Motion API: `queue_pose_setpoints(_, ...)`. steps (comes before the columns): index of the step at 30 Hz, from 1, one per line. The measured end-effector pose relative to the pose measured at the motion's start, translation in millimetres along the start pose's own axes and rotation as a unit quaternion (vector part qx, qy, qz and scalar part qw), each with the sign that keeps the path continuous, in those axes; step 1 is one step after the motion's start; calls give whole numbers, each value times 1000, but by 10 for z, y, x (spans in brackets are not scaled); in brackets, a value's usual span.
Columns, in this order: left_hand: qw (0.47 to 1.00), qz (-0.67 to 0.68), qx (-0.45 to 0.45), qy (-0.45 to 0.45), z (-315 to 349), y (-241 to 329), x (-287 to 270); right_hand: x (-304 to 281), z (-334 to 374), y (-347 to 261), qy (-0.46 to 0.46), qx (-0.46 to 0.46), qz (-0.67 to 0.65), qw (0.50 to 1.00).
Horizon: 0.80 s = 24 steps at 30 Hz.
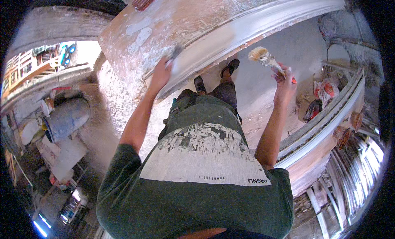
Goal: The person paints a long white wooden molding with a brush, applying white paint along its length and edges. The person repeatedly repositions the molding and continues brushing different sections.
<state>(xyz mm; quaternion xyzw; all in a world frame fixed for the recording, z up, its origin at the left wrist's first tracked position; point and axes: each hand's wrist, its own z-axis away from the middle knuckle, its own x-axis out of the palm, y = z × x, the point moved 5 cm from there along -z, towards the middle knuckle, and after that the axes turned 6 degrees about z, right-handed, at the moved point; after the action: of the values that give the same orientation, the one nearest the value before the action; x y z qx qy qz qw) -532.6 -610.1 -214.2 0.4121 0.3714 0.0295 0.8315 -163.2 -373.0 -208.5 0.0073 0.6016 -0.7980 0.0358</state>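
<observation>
My left hand (161,74) is closed around a dark, flat tool (177,53), smeared by motion, so its exact kind is unclear. The tool is at the near left part of a long, pale plaster moulding (218,45), which runs along the front edge of a stained worktable (164,23). In my right hand (284,84), raised over the floor to the right of the moulding, is a wide paintbrush (267,60). Its pale bristles point up and to the left, away from the fingers, and a red handle end shows beside them.
A reddish-brown block (142,1) lies on the far side of the worktable. A blue-grey drum (68,117) lies on its side at left. Another long moulded edge (325,115) runs along the right, with plastic bags (325,91) beside it. Pale strips (341,189) stand at lower right.
</observation>
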Motion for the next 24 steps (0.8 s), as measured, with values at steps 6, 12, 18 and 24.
queue_pose_setpoints(6, 984, -35, 175, 32, -1053, -142, 1083, 212, -268, -216, -60, -8, 27, 998)
queue_pose_setpoints(12, 993, -88, 77, 22, -291, -1008, 193, 20, -544, -137, -35, 5, -6, 999)
queue_pose_setpoints(18, 995, -87, 51, 14, -262, -690, 254, -157, -872, -97, -1, 25, -41, 999)
queue_pose_setpoints(24, 977, -49, 207, -2, -1732, 870, 1903, -226, -1277, -200, -15, 15, 67, 998)
